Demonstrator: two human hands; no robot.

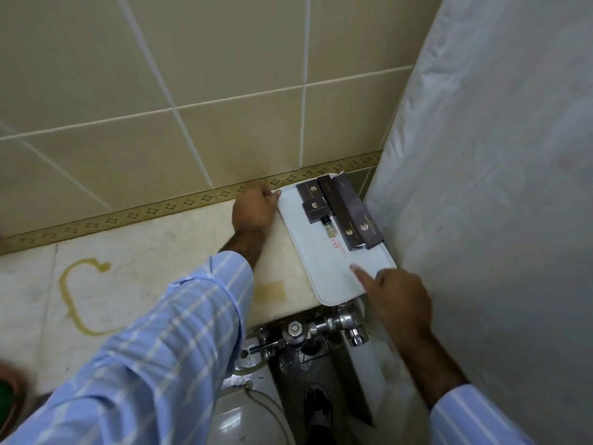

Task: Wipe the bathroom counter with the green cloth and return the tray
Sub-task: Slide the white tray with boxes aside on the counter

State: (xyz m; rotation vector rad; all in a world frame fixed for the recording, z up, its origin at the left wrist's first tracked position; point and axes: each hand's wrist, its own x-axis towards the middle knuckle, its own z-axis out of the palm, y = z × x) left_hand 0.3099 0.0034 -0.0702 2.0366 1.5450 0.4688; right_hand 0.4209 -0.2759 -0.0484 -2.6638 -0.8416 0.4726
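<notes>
A white tray [321, 271] lies on the pale stone counter [134, 284] at its right end, against the tiled wall. It carries several dark brown boxes [349, 213] and a small bottle [327, 226]. My left hand [253, 210] grips the tray's far left corner. My right hand [394, 297] holds the near right edge, with the index finger stretched flat on the tray's surface. A bit of green at the frame's lower left edge [5, 393] may be the cloth; too little shows to tell.
A yellow-brown ring stain [80, 297] and a yellow patch [269, 290] mark the counter. Below the counter's edge sit chrome flush valves [321, 329] and a toilet [250, 415]. A white shower curtain [497, 187] hangs right beside the tray.
</notes>
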